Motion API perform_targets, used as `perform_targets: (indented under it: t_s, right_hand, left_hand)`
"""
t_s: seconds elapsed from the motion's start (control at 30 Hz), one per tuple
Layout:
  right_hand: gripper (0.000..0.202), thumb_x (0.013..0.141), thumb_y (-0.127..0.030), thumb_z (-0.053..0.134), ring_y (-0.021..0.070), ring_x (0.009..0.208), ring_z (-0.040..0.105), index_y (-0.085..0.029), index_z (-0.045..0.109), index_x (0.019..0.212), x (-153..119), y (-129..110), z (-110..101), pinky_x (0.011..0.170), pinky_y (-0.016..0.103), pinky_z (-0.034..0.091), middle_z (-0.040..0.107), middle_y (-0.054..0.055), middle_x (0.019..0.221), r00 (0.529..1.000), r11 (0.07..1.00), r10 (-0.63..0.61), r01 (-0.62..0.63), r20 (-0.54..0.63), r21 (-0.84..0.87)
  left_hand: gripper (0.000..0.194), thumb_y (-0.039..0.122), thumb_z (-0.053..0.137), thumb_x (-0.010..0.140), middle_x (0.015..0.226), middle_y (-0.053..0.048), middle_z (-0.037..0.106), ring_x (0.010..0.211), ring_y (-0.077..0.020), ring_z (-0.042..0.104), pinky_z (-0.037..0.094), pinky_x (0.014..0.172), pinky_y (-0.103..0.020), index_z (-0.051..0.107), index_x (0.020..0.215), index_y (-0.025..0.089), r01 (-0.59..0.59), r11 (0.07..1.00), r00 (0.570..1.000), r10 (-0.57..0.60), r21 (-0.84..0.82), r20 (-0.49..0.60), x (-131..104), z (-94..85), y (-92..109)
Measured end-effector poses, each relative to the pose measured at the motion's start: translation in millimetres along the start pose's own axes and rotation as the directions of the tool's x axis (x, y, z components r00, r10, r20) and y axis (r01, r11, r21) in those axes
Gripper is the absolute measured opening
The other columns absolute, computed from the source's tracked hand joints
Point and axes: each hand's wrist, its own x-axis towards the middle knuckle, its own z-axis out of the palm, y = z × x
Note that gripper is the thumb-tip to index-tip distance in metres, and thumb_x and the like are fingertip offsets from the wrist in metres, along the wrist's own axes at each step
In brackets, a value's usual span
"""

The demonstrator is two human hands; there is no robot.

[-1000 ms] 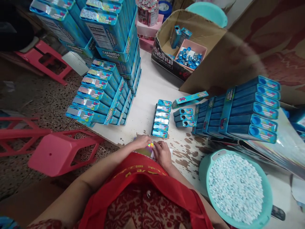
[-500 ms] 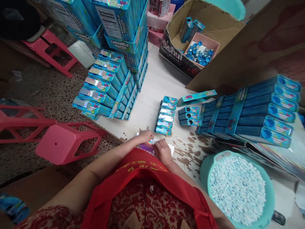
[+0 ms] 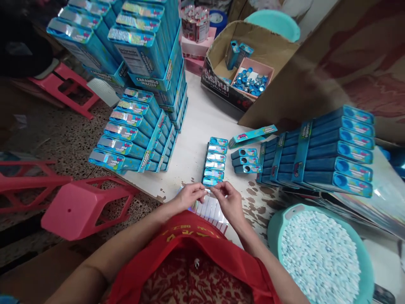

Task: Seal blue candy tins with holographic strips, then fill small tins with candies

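Note:
My left hand [image 3: 192, 196] and my right hand [image 3: 228, 200] meet just in front of a short row of blue tins [image 3: 216, 159], fingertips pinched. Between them is a thin, shiny sticker [image 3: 207, 191], mostly hidden by the fingers. Under the hands, against the red apron, lies a sheet of shiny sticker strips [image 3: 211, 209]. Shiny strips cover the tops of the nearer tins; the farthest tin shows a round recess. To the right of the row lie three blue tins [image 3: 246, 161] with dark round holes.
Stacked trays of blue tins [image 3: 148, 131] stand at left, and banded tins [image 3: 319, 147] lie at right. A teal tub [image 3: 278, 236] of pale candies is near right. Behind are a cardboard box [image 3: 218, 84] with blue caps and a folded blue carton [image 3: 253, 135]. A pink stool [image 3: 66, 209] stands left.
Both hands have lifted off the sticker sheet and moved forward to the near end of the tin row, fingertips together. More of the sheet shows. The camera view has shifted.

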Motion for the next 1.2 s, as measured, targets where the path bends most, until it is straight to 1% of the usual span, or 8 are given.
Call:
perform_targets:
  t_s: [0.13, 0.33, 0.57, 0.77, 0.93, 1.0, 1.1, 1.2]
  right_hand:
    - [0.020, 0.074, -0.038, 0.061, 0.0110, 0.055, 0.046, -0.019, 0.058, 0.071, 42.6, 5.7, 15.9, 0.056, 0.024, 0.038, 0.054, -0.004, 0.061, 0.991, 0.995, 0.061, -0.051, -0.119, 0.082]
    - [0.015, 0.071, -0.034, 0.058, 0.0156, 0.065, 0.050, -0.019, 0.057, 0.068, 122.4, 1.0, 20.0, 0.066, 0.028, 0.039, 0.059, 0.001, 0.073, 0.956, 0.990, 0.024, -0.063, -0.294, -0.124]
    - [0.013, 0.074, -0.031, 0.056, 0.0239, 0.089, 0.051, -0.019, 0.059, 0.069, 176.1, -7.3, 17.2, 0.079, 0.034, 0.038, 0.059, 0.009, 0.088, 0.949, 0.938, 0.013, -0.121, -0.314, -0.326]
    - [0.006, 0.069, -0.024, 0.057, 0.0265, 0.097, 0.048, -0.018, 0.056, 0.066, 191.1, 1.8, 24.4, 0.087, 0.037, 0.036, 0.057, 0.011, 0.094, 0.931, 0.944, 0.080, -0.185, -0.357, -0.271]
    - [0.028, 0.064, -0.029, 0.062, 0.0232, 0.085, 0.053, -0.017, 0.056, 0.089, 202.2, 14.7, 22.8, 0.082, 0.038, 0.042, 0.059, 0.008, 0.091, 0.915, 0.963, 0.103, -0.190, -0.390, -0.191]
    - [0.031, 0.065, -0.028, 0.060, 0.0235, 0.088, 0.054, -0.016, 0.056, 0.093, 199.7, 17.5, 19.2, 0.085, 0.039, 0.042, 0.060, 0.009, 0.094, 0.920, 0.975, 0.089, -0.159, -0.381, -0.155]
    - [0.041, 0.071, -0.029, 0.054, 0.0231, 0.104, 0.053, -0.015, 0.054, 0.110, 179.5, 25.5, 13.9, 0.092, 0.039, 0.041, 0.057, 0.013, 0.115, 0.930, 0.992, 0.051, -0.088, -0.364, -0.086]
    - [0.056, 0.076, -0.045, 0.054, 0.0240, 0.114, 0.052, -0.017, 0.048, 0.124, 145.6, 41.4, 12.9, 0.094, 0.038, 0.042, 0.053, 0.013, 0.127, 0.951, 0.985, 0.157, -0.132, -0.268, 0.108]
  left_hand:
    - [0.026, 0.038, 0.050, 0.081, 0.055, 0.004, 0.056, 0.048, -0.0097, 0.052, 0.043, 0.052, -0.022, 0.056, 0.090, 0.015, -0.014, 0.995, 1.000, 0.017, 0.098, -0.026, 38.5, -24.3, 30.3]
    - [0.012, 0.024, 0.046, 0.079, 0.051, 0.007, 0.051, 0.044, -0.0095, 0.049, 0.038, 0.047, -0.020, 0.047, 0.090, 0.017, -0.106, 0.934, 0.993, 0.118, 0.342, -0.014, 110.9, -64.1, 78.3]
    - [0.018, 0.011, 0.038, 0.076, 0.051, 0.007, 0.048, 0.048, -0.0102, 0.045, 0.035, 0.049, -0.020, 0.045, 0.091, 0.018, -0.132, 0.894, 0.986, 0.164, 0.428, -0.039, 166.1, -85.6, 87.8]
    - [0.007, 0.014, 0.043, 0.077, 0.049, 0.009, 0.046, 0.041, -0.0076, 0.042, 0.031, 0.045, -0.017, 0.042, 0.081, 0.019, -0.078, 0.972, 0.992, 0.097, 0.223, -0.074, 181.1, -85.5, 71.6]
    - [0.009, 0.026, 0.046, 0.084, 0.045, 0.011, 0.043, 0.035, -0.0080, 0.043, 0.031, 0.044, -0.017, 0.042, 0.088, 0.020, 0.169, 0.973, 0.964, -0.129, 0.160, -0.233, 182.3, -71.3, 46.4]
    - [0.012, 0.029, 0.046, 0.084, 0.047, 0.009, 0.045, 0.040, -0.0101, 0.047, 0.036, 0.048, -0.020, 0.044, 0.092, 0.020, 0.204, 0.961, 0.944, -0.144, 0.184, -0.295, 179.1, -66.7, 38.1]
    - [0.024, 0.033, 0.047, 0.085, 0.075, -0.002, 0.062, 0.072, -0.0161, 0.061, 0.046, 0.069, -0.028, 0.049, 0.105, 0.019, 0.126, 0.965, 0.892, -0.009, 0.229, -0.452, 171.6, -61.3, 30.2]
    - [0.043, 0.042, 0.046, 0.086, 0.122, -0.012, 0.057, 0.122, -0.0213, 0.047, 0.038, 0.097, -0.034, 0.046, 0.123, 0.019, -0.071, 0.990, 0.830, 0.126, 0.122, -0.543, 163.1, -48.7, 25.1]
